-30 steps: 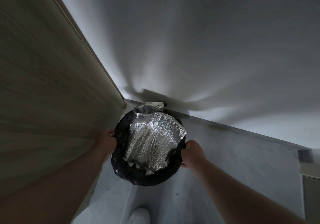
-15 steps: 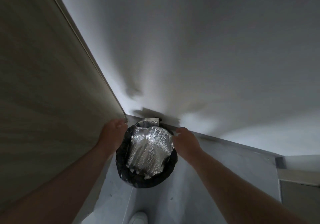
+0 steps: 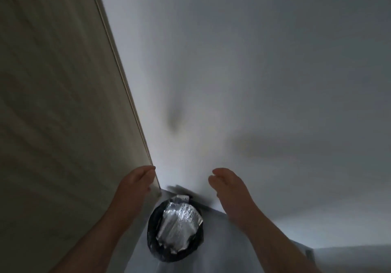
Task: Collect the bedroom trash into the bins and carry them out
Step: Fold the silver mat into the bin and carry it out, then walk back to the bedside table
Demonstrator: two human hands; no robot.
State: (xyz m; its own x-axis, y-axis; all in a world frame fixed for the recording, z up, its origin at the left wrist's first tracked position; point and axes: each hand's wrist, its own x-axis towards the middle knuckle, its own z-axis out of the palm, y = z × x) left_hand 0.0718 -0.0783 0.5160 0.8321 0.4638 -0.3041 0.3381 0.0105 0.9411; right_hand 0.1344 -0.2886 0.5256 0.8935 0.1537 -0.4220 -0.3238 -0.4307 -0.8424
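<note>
A round bin (image 3: pixel 154 243) lined with a black bag stands on the floor in the corner, far below me. A crumpled silver foil bag (image 3: pixel 178 223) fills its top. My left hand (image 3: pixel 135 185) hovers above and to the left of the bin, fingers loosely curled, holding nothing. My right hand (image 3: pixel 229 190) hovers above and to the right of it, also empty with fingers apart. Neither hand touches the bin.
A wood-grain panel (image 3: pixel 59 103) rises on the left, its edge right beside my left hand. A plain white wall (image 3: pixel 254 71) fills the back and right. Pale grey floor (image 3: pixel 222 251) surrounds the bin. A dark ledge (image 3: pixel 349 253) sits at the lower right.
Both hands have let go of the bin's rim and risen away from it. The bin now stands on the floor in the corner, and the view has tilted upward.
</note>
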